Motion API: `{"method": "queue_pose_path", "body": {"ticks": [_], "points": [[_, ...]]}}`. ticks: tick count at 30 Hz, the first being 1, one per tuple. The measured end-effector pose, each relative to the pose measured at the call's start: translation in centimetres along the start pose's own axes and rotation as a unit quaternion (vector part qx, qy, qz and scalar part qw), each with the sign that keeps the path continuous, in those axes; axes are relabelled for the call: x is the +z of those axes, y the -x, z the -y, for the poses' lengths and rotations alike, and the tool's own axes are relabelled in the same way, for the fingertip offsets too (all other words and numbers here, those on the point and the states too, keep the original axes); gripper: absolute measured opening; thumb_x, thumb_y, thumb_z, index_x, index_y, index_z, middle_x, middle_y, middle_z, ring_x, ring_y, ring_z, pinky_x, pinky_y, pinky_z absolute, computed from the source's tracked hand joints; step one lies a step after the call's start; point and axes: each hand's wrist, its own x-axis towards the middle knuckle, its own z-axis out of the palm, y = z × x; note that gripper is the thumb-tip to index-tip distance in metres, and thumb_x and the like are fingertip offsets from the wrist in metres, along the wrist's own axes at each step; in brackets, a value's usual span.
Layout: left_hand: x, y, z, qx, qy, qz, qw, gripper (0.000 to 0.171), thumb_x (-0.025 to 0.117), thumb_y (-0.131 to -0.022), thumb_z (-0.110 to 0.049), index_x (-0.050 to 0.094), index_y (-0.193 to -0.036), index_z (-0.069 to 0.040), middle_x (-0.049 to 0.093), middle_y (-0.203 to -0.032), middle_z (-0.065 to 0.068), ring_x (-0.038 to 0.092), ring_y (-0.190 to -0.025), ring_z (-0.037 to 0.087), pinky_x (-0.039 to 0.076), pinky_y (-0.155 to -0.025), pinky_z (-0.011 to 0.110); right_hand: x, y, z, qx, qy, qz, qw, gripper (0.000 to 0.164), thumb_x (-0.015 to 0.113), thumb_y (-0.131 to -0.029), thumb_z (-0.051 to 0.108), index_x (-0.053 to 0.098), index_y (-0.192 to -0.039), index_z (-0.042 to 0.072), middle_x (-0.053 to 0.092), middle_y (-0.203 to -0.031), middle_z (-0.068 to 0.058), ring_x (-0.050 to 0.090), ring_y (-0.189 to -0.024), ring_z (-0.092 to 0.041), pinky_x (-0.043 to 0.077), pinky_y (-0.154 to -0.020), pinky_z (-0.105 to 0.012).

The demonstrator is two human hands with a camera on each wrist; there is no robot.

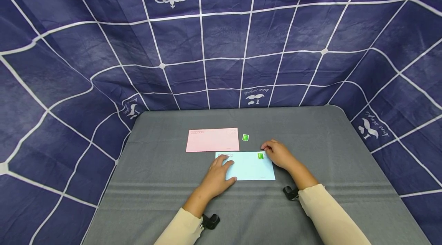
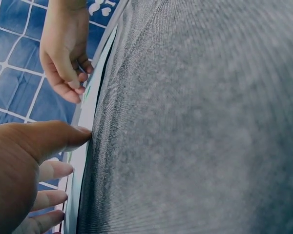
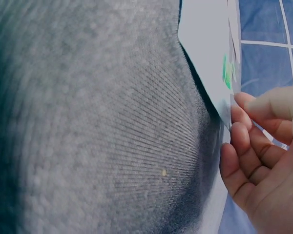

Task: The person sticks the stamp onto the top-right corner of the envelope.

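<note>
A pale blue envelope [image 1: 246, 170] lies on the grey table, with a green stamp [image 1: 260, 156] at its upper right. My left hand [image 1: 216, 176] rests on its left part with fingers spread; in the left wrist view the thumb [image 2: 63, 135] touches the envelope's near edge. My right hand [image 1: 279, 154] is at the far right corner, close to the stamp. In the right wrist view its fingers [image 3: 256, 146] are curled, thumb near the index finger; whether they pinch anything is hidden. Behind lies a pink envelope [image 1: 212, 140]. A loose green stamp [image 1: 245, 137] sits to its right.
The grey cloth-covered table [image 1: 155, 183] extends around the envelopes, with slight creases near the front. A dark blue curtain [image 1: 224, 37] with white grid lines rises behind the table and along both sides. Black straps [image 1: 210, 222] are worn at both wrists.
</note>
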Motion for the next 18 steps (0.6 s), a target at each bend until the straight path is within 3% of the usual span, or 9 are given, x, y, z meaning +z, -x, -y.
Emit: {"method": "queue_pose_path", "body": {"ticks": [9,18], "points": [[0.1,-0.1,0.2,-0.014,0.04,-0.068,0.9968,0.038,0.073,-0.092,-0.023,0.069,-0.126,-0.007,0.061,-0.131,0.01,0.053,-0.128,0.029,0.046,-0.108,0.045,-0.1,0.2,0.3,-0.006,-0.007,-0.027,1.0,0.014,0.058,-0.097,0.008,0.072,-0.101,0.007,0.059,-0.085,-0.001,0.05,-0.074,-0.01,0.041,-0.069,-0.026],[-1.2,-0.8,0.7,-0.015,0.058,-0.136,0.9889,0.03,0.07,-0.093,-0.02,0.071,-0.122,-0.009,0.067,-0.121,0.006,0.058,-0.119,0.026,0.045,-0.105,0.044,-0.7,0.5,1.1,-0.012,-0.023,-0.051,0.998,0.012,0.062,-0.097,0.01,0.071,-0.102,0.006,0.062,-0.09,-0.002,0.053,-0.078,-0.011,0.044,-0.07,-0.026]]}}
